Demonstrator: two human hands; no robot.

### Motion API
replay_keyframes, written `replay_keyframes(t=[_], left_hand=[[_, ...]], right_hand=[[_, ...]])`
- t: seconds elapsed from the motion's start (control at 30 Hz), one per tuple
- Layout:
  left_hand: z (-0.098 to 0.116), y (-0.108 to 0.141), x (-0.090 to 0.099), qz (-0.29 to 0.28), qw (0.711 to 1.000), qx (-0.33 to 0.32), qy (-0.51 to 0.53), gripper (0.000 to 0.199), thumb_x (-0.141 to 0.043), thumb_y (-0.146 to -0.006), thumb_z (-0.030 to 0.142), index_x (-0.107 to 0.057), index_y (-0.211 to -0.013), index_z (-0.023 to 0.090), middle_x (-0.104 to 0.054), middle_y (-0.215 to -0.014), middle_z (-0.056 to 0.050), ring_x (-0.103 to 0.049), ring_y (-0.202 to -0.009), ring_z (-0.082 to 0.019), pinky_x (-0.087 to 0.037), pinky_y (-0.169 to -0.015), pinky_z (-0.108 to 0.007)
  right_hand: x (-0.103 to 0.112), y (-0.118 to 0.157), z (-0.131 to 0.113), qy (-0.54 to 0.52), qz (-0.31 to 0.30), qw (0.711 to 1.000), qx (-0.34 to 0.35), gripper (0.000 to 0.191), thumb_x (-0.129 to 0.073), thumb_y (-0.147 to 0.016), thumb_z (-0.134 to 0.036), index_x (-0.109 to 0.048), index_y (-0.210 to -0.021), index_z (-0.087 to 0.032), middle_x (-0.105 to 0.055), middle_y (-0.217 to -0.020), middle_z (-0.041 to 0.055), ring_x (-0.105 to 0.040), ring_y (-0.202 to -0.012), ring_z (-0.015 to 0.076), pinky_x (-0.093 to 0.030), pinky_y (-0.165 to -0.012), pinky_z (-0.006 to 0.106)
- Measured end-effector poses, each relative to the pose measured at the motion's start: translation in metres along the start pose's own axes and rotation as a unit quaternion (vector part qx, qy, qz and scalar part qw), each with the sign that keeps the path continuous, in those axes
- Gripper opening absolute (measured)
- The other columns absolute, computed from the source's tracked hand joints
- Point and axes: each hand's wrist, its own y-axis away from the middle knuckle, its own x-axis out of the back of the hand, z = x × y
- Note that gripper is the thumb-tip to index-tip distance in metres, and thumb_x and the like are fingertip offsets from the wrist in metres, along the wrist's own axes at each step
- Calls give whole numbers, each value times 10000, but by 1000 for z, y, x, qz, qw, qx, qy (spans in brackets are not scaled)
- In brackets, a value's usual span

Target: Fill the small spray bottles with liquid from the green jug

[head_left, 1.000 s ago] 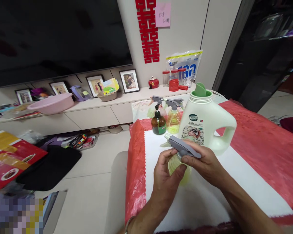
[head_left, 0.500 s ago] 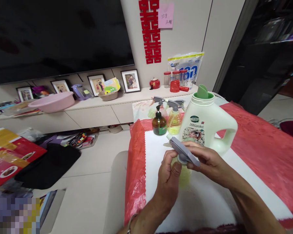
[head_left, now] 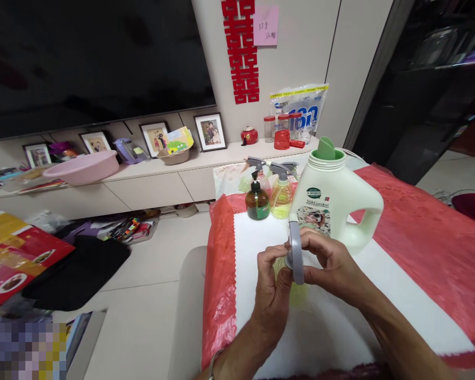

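1. Head view, the hands: the left hand wraps its fingers and thumb around the neck of a clear, ribbed spray bottle with yellow-green liquid. The right hand pinches the bottle's grey plastic trigger head between thumb and fingers.

2. Head view, what differs: half a second ago the trigger head slanted, its nozzle toward the upper left; now it has swung round and its long back runs nearly straight up and down the view (the nozzle points away from the wearer). The left hand keeps its place at the neck.

3. Head view, where things are: the held bottle is over the white, scallop-edged sheet, in front of the large pale-green plastic jug, which stands as before with a green cup-like piece in its mouth. The brown pump bottle with a black top and another yellow-liquid spray bottle stand left of the jug, unchanged.
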Motion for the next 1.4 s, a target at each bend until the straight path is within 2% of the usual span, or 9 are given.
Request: replay_keyframes(t=[0.1,0.3,0.5,0.7,0.8,1.0,1.13,1.23,1.4], left_hand=[[3,-2,-1,14,1000,7,-15,220,-491,-998,425,-535,-1171,296,-592,-1169,-38,-570,-1156,-212,-432,-1012,-396],[4,-2,-5,37,999,-14,-8,210,-516,-986,434,-554,-1148,307,-601,-1242,-44,-520,-1286,-230,-382,-1104,-437],[3,0,-3,62,998,6,1,217,-500,-990,443,-540,-1142,293,-597,-1201,-40,-582,-1145,-202,-454,-1007,-384],[9,-4,0,46,998,30,10,282,-523,-955,528,-561,-1081,279,-609,-1070,-23,-598,-1003,-189,-485,-917,-354],[9,-8,1,27,999,27,23,262,-563,-941,515,-563,-1068,286,-612,-1047,-4,-599,-995,-175,-480,-917,-333],[9,-7,-1,40,999,30,-1,270,-531,-963,502,-545,-1103,272,-611,-1168,-29,-582,-1115,-197,-444,-991,-358],[10,-5,-3,55,997,41,16,285,-509,-974,503,-531,-1112,254,-623,-1173,-47,-600,-1098,-202,-468,-959,-363],[9,-5,-1,35,997,61,42,318,-509,-969,520,-521,-1140,252,-633,-1168,-52,-602,-1097,-211,-480,-947,-369],[4,-7,5,-30,998,47,40,366,-565,-941,524,-503,-1187,259,-606,-1246,-64,-555,-1194,-246,-432,-1020,-426]], right_hand=[[2,-1,0,-22,-15,1000,-10,231,-766,-873,-344,-644,-981,-180,-554,-998,29,-548,-973,138,-462,-881,229],[10,-1,0,-31,-117,993,-12,360,-549,-1019,-434,-630,-1318,-252,-499,-1315,64,-472,-1241,207,-410,-1055,302],[-11,1,18,-175,-50,982,-48,426,-699,-919,-435,-641,-1266,-195,-520,-1316,93,-516,-1218,228,-452,-1045,341],[-21,-2,30,-237,-14,970,-55,466,-833,-788,-376,-648,-1172,-186,-571,-1187,74,-569,-1084,170,-492,-964,269],[-19,-2,32,-242,-19,969,-52,488,-827,-795,-403,-644,-1197,-195,-565,-1202,74,-563,-1085,170,-489,-972,277],[-9,2,37,-229,-99,967,-42,442,-657,-944,-493,-640,-1287,-216,-374,-1465,75,-382,-1359,242,-351,-1154,352],[-11,3,40,-237,-79,967,-41,524,-714,-897,-499,-576,-1337,-249,-495,-1330,66,-490,-1238,205,-442,-1042,289],[-13,1,39,-218,-55,974,-25,537,-822,-788,-479,-646,-1220,-214,-533,-1229,61,-543,-1102,186,-476,-943,247],[-11,-3,34,-177,-46,983,1,431,-848,-779,-377,-691,-1153,-234,-506,-1249,40,-527,-1122,160,-445,-994,226]])
